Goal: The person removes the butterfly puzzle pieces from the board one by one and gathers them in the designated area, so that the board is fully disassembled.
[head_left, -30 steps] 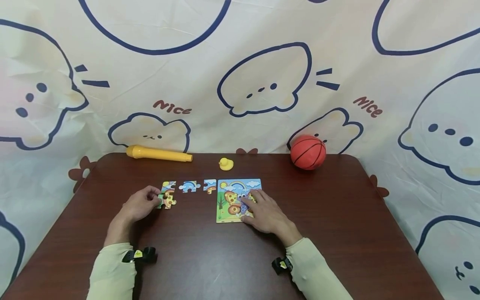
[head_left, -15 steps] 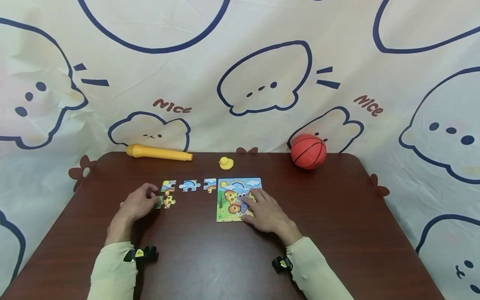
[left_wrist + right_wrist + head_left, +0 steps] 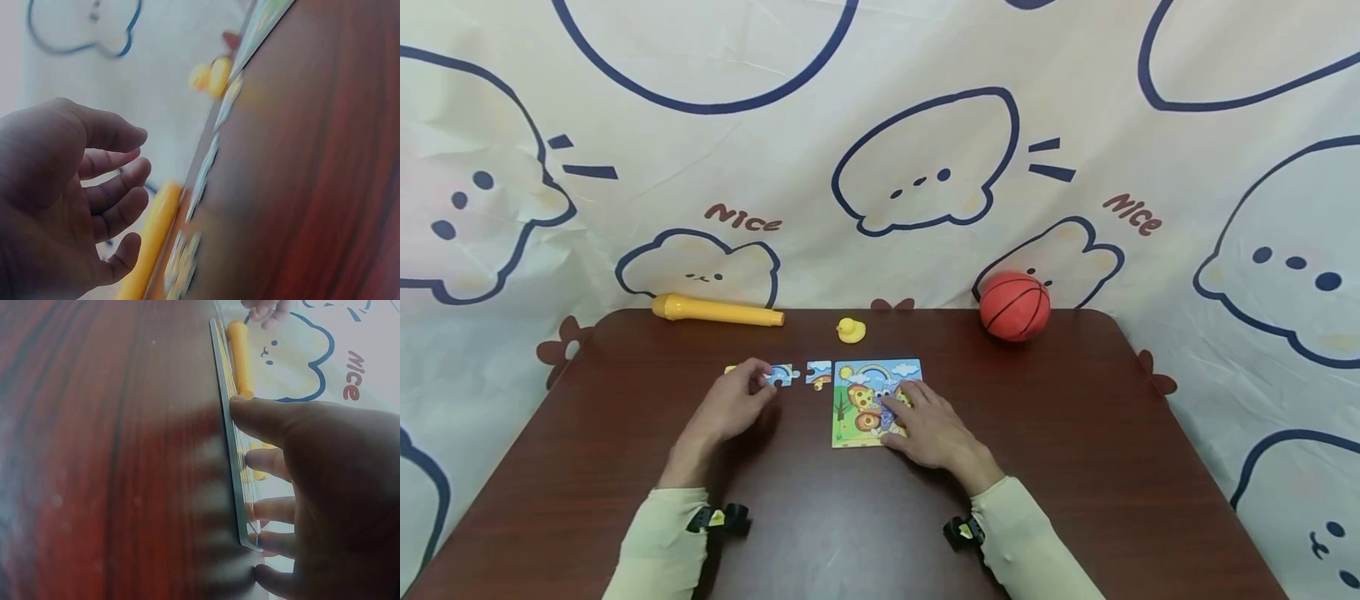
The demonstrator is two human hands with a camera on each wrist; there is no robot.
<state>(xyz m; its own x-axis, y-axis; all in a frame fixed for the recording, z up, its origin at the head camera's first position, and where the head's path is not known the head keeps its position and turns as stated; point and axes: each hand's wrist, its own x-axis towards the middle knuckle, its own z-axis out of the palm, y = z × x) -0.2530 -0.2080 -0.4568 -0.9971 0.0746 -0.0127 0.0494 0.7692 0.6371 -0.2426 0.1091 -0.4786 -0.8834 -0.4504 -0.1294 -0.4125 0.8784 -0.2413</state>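
Puzzle board [image 3: 865,400], a bright cartoon scene with rainbow and sun, lies mid-desk [image 3: 1075,433]; the right hand [image 3: 925,425] rests flat on it, fingers straight. At 9 o'clock, the left hand [image 3: 730,408], fingers relaxed, touches loose pieces [image 3: 784,375]. Backdrop [image 3: 925,167] at 12 o'clock reads "Nice".

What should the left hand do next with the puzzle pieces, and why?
Probably pinch the rainbow piece and slide it toward the puzzle board. The left hand hovers right by that piece with loose fingers, holding nothing, as the left wrist view shows. The right hand lies flat on the board, steadying it, and another loose piece lies beside the board.
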